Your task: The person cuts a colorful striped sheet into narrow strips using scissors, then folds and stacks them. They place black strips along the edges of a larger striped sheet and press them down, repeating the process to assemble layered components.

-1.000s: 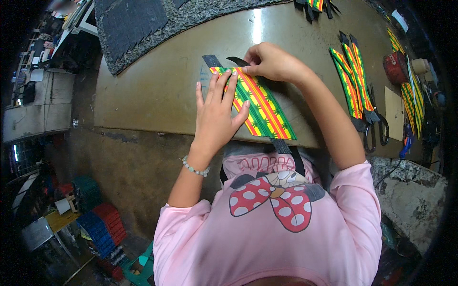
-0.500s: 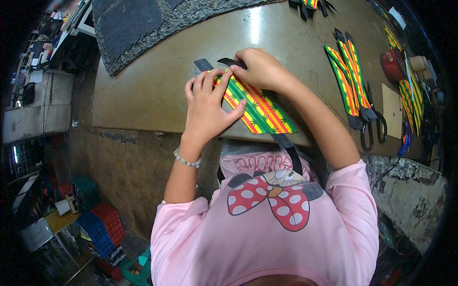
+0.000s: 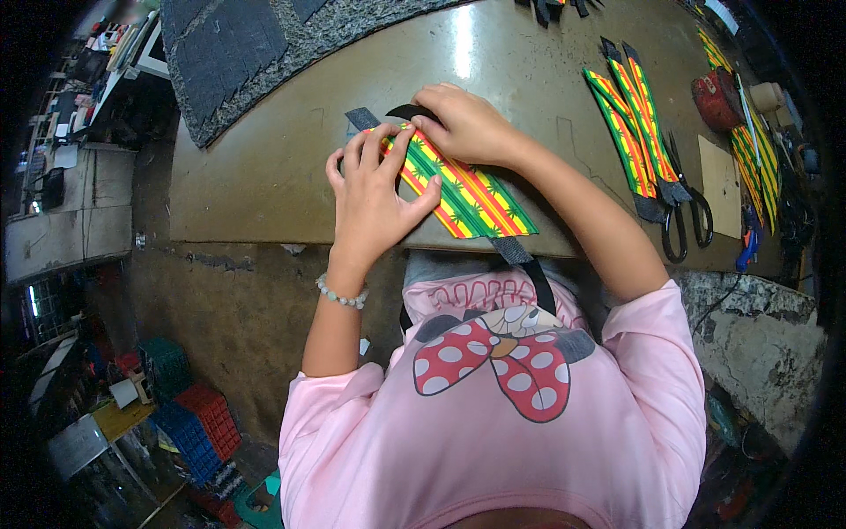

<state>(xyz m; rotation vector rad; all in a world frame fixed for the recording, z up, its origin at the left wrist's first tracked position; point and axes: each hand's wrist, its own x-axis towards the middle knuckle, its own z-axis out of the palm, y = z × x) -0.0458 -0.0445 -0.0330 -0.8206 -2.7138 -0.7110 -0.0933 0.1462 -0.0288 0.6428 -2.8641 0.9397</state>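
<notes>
Your fabric strip (image 3: pixel 469 199) has green, yellow and red stripes with dark leaf shapes; your shirt (image 3: pixel 502 467) is pink, the tabletop (image 3: pixel 264 185) brown.

a white glare (image 3: pixel 463 44) streaks the brown table (image 3: pixel 264 185) above a worn, stained brown floor (image 3: pixel 247 335).

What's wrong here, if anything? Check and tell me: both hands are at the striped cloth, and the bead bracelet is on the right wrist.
The wrist is wrong: the head view shows the bead bracelet on the left wrist. The left hand and right hand are indeed at the striped cloth.
</notes>
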